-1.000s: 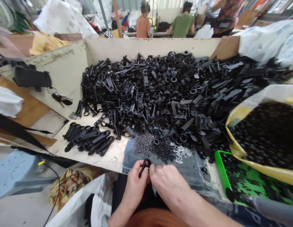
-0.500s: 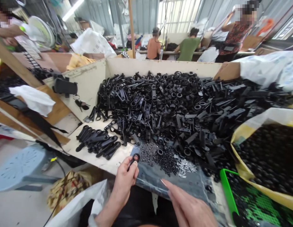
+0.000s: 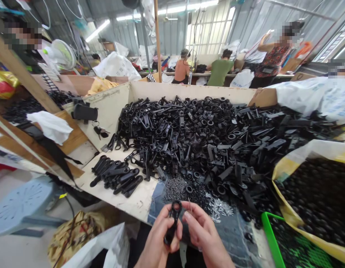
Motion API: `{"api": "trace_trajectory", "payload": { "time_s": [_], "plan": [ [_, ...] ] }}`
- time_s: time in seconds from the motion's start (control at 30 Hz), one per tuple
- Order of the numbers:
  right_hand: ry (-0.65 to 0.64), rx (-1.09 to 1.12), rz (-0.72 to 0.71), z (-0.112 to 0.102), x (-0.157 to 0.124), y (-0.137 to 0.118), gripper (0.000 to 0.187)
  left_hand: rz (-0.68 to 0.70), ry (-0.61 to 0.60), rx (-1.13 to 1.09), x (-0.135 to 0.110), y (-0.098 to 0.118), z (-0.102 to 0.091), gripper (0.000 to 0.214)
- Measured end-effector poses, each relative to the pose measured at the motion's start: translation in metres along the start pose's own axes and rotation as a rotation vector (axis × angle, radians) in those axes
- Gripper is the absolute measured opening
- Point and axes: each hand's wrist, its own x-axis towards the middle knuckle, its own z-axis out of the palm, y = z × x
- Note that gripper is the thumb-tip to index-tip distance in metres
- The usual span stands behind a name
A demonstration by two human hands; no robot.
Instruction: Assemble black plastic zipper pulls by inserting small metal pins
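Note:
My left hand (image 3: 158,240) grips a black plastic handle-like part (image 3: 170,232) upright, its ring end at the top. Close on the right, my right hand (image 3: 207,234) is closed in a pinch, a thin metal pin (image 3: 189,204) showing between thumb and forefinger. Its forefinger tip is beside the ring end; whether they touch I cannot tell. Just beyond the hands, small silver pins (image 3: 218,208), tiny black pieces (image 3: 202,193) and small grey pieces (image 3: 175,188) lie in piles on a dark cloth (image 3: 231,238).
Behind lies a big heap of black plastic parts (image 3: 183,130). Similar parts (image 3: 116,175) lie in a row on the left. At right are a yellow-white sack (image 3: 284,167) of black pieces and a green tray (image 3: 268,234). Several people sit or stand farther back.
My left hand has moved right and lower with the black part, now held upright. My right hand has come in beside it with the pin. The view has tilted up slightly.

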Motion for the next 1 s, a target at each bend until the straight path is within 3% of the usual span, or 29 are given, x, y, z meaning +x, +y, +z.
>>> {"api": "trace_trajectory", "payload": {
  "time_s": [0.13, 0.27, 0.43, 0.67, 0.73, 0.83, 0.9, 1.0],
  "plan": [
    [-0.024, 0.036, -0.048, 0.006, 0.005, 0.010, 0.060, 0.047, 0.041, 0.096, -0.002, -0.004, 0.002, 0.048],
    [0.017, 0.126, -0.123, 0.016, 0.011, 0.023, 0.057, 0.176, 0.097, 0.368, -0.005, -0.009, -0.001, 0.054],
    [0.028, 0.146, -0.191, 0.021, 0.010, 0.021, 0.045, 0.265, 0.130, 0.493, -0.006, -0.013, -0.009, 0.057],
    [0.028, -0.133, -0.274, 0.020, 0.006, 0.007, 0.041, 0.353, 0.241, 0.478, -0.004, -0.022, -0.001, 0.060],
    [-0.013, -0.252, -0.297, 0.018, 0.009, -0.006, 0.038, 0.381, 0.226, 0.462, 0.002, -0.021, -0.003, 0.062],
    [-0.020, -0.516, -0.382, 0.004, 0.021, -0.045, 0.032, 0.399, 0.113, 0.446, 0.016, -0.011, -0.013, 0.062],
    [0.108, -0.687, -0.460, -0.009, 0.037, -0.081, 0.028, 0.410, 0.058, 0.413, 0.024, -0.003, -0.021, 0.062],
    [0.411, -0.884, -0.538, -0.027, 0.072, -0.133, 0.034, 0.409, 0.096, 0.343, 0.029, 0.007, -0.029, 0.067]
  ]
}}
